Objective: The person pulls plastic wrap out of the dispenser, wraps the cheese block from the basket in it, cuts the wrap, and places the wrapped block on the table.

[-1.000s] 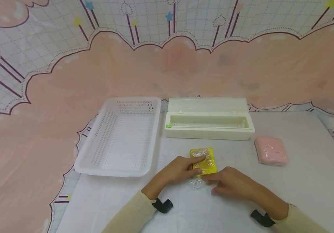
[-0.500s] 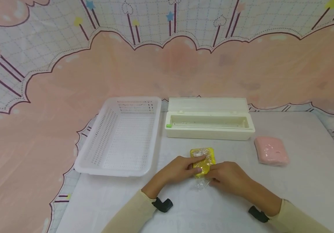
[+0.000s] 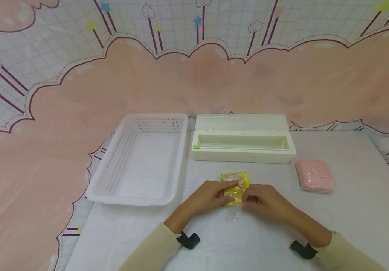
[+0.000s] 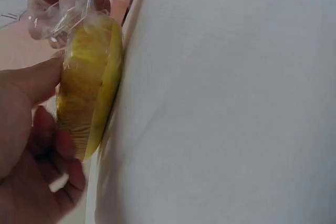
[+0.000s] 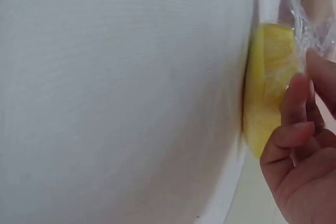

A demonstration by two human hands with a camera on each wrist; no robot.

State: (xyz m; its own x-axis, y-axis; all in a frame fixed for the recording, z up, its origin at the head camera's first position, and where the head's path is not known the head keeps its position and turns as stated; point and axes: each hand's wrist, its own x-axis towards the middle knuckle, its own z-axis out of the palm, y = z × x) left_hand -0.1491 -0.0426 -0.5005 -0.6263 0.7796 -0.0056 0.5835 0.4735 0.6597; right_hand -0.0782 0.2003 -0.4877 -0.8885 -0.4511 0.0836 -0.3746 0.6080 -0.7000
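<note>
A yellow rounded block [image 3: 237,192] wrapped in clear plastic film lies on the white table in the head view. My left hand [image 3: 208,197] holds it from the left, index finger and thumb across its top. At its near right corner, my right hand [image 3: 265,201] pinches the film with curled fingers. A loose tail of clear plastic film [image 3: 234,213] sticks out from the near end. From the left wrist, the block [image 4: 86,87] shows crinkled film bunched at the right hand's fingers. Seen from the right wrist, the film [image 5: 300,11] rises above the block [image 5: 257,90].
A white perforated basket [image 3: 180,165] stands to the left. Behind the block is a long white box [image 3: 243,155] with its lid raised and a green slider [image 3: 196,146] on its edge. A pink film-wrapped block [image 3: 315,175] lies at the right. A patterned cloth hangs behind.
My right hand has moved up along the block's near right side, and its fingers have curled onto the film. The left hand and the block have stayed nearly in place.
</note>
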